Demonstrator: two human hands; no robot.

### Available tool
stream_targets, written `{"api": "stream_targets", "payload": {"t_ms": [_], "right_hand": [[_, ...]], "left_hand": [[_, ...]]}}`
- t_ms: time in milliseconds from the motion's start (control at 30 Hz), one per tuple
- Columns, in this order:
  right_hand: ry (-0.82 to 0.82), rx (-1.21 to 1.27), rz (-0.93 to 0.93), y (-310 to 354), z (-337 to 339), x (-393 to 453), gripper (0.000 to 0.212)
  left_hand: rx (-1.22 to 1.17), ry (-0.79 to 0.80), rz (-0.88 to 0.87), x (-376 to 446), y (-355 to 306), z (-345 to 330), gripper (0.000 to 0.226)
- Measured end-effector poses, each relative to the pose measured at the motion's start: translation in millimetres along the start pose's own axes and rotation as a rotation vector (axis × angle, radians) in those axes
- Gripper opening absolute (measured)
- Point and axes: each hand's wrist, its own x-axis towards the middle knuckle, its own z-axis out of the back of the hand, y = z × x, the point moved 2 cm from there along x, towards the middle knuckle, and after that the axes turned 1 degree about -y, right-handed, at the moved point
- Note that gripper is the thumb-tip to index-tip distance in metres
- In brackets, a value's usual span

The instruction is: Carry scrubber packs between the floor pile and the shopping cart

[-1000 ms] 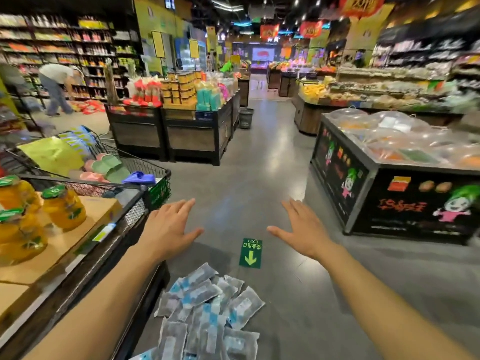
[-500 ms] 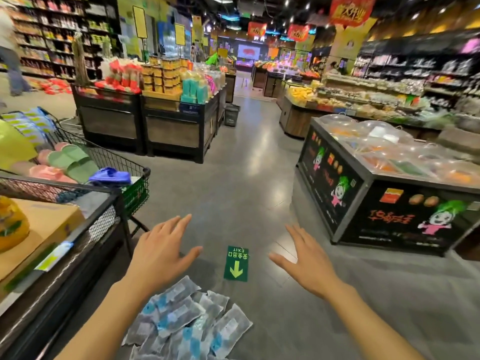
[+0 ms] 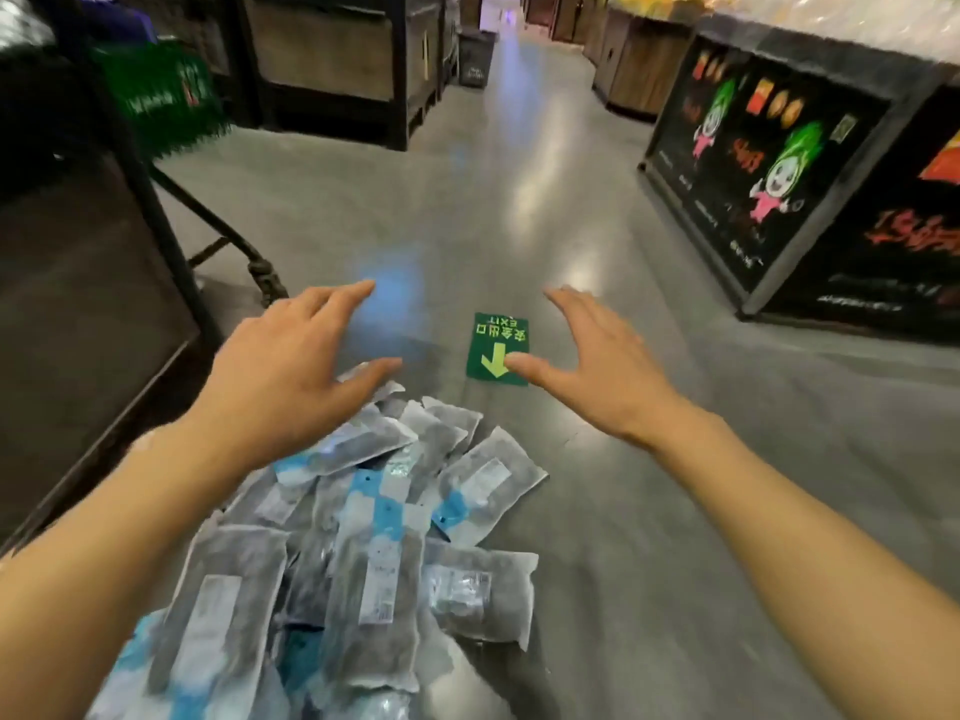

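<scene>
Packets: a loose heap of sealed grey packets (image 3: 363, 537) with blue-and-white labels lies on the floor (image 3: 519, 226) of a shop aisle, overlapping one another, right below the person.
Left hand: the left hand (image 3: 291, 376) hangs palm down over the far end of the heap, fingers spread and straight; its grip holds nothing, and whether the thumb touches the top packet cannot be told.
Right hand: the right hand (image 3: 597, 366) is also spread, palm down, over bare floor to the right of the heap, apart from the packets, its thumb in front of the green exit sticker (image 3: 496, 337).
Step in hand: judged from the pose, a reach down toward the heap, nothing grasped yet.
Next move: likely calls for lowering both hands and closing in from either side; the slick packets may slide apart.
Surroundings: a dark stand (image 3: 88, 304) just left; a black display counter (image 3: 779, 163) with cartoon figures well to the right.
</scene>
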Motion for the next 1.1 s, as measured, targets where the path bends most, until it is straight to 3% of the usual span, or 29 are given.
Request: {"api": "stream_targets", "payload": {"t_ms": [167,333,700,1100], "right_hand": [[0.006,0.055,-0.023,-60.0,-140.4,-17.5,0.094],[0.061,-0.015,0.002,-90.9,-202.0,-25.5,0.092],[0.204,0.029,-0.002,-102.7,-231.4,-32.8,0.095],[0.657,-0.135,-0.054,-141.5,-365.7,-31.1,0.088]], "left_hand": [[-0.007,0.057,0.065,-37.4,33.9,-142.5,0.087],[-0.037,0.088,0.062,-50.0,47.3,-210.9,0.099],[-0.28,0.198,0.231,-88.4,42.7,-256.9,0.076],[-0.267,0.364,0.412,-119.7,76.6,-300.0,0.08]]}}
